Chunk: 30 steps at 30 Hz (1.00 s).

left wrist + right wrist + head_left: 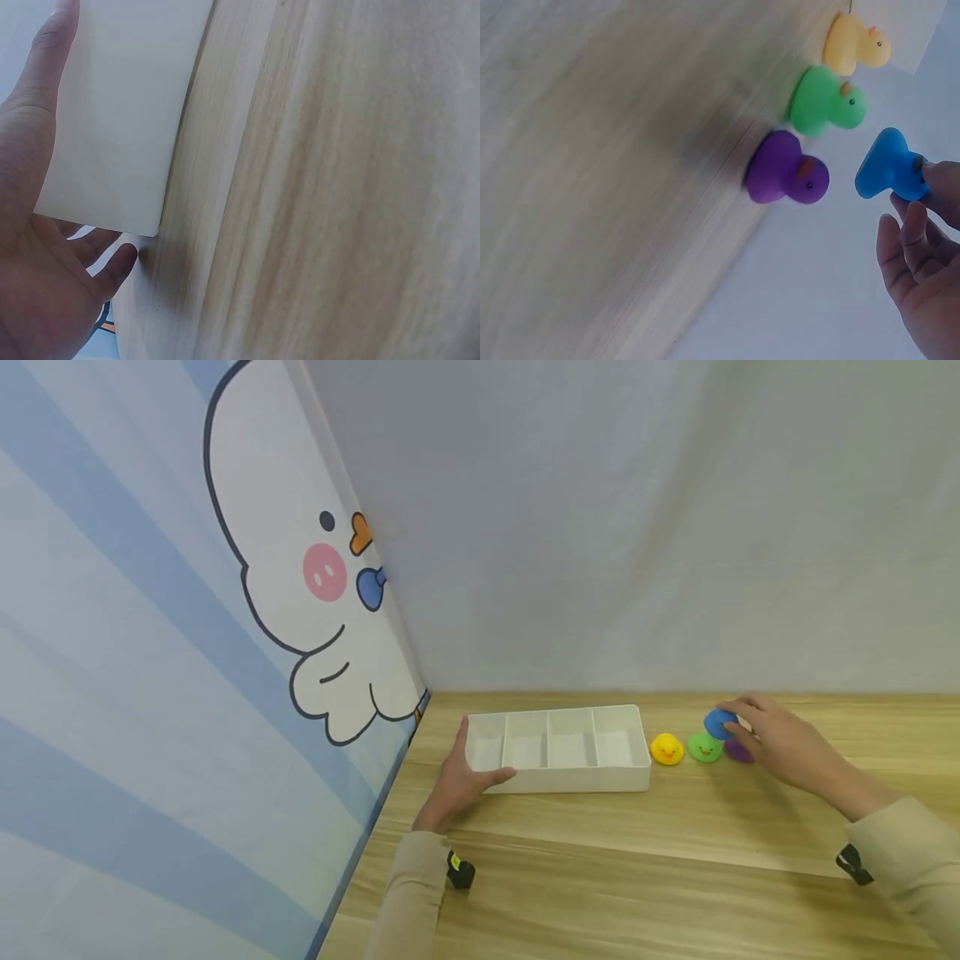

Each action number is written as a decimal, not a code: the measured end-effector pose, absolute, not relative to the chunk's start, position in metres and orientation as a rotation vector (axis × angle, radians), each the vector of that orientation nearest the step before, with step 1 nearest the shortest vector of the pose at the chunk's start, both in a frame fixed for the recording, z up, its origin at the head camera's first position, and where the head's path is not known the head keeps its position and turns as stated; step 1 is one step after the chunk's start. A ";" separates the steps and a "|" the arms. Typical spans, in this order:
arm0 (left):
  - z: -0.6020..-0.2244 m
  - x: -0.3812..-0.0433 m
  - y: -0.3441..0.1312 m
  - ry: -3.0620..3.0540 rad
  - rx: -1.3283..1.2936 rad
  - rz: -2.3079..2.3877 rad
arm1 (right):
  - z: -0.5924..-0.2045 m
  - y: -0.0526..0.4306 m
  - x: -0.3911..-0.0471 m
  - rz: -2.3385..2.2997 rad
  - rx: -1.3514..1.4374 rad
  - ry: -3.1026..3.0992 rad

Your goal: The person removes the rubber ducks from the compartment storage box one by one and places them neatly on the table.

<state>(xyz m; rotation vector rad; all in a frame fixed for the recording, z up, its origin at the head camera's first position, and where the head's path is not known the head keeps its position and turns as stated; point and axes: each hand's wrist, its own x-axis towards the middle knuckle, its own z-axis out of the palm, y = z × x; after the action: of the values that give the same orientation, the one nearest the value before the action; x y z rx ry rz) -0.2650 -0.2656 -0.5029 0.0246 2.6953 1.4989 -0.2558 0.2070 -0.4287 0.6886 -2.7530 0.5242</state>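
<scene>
My left hand holds the left end of a white divided tray, its thumb along the front wall and its fingers at the end wall. In the left wrist view the thumb lies against the tray's wall. My right hand pinches a blue rubber duck by the head between thumb and fingers, raised off the table. Below it sits a purple rubber duck, partly hidden by the hand in the head view. Beside that stand a green duck and a yellow duck, nearest the tray.
The tray has several compartments in one row, with no objects visible in them. A wooden table carries everything. Behind it hangs a plain pale curtain; at the left is a blue striped cloth with a cartoon bird.
</scene>
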 end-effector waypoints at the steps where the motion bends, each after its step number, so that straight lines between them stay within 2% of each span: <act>1: -0.503 -0.265 -0.266 2.692 0.028 1.503 | -0.429 0.210 -0.255 0.517 0.689 -2.743; 30: -0.496 -0.260 -0.271 2.635 0.052 1.545 | -0.436 0.267 -0.237 0.356 0.623 -2.728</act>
<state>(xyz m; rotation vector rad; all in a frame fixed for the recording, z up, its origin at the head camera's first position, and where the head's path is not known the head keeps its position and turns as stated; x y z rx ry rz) -0.2599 -0.2713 -0.4961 0.0517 2.6347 1.5446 -0.2365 0.2666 -0.4355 0.6230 -2.7284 0.3561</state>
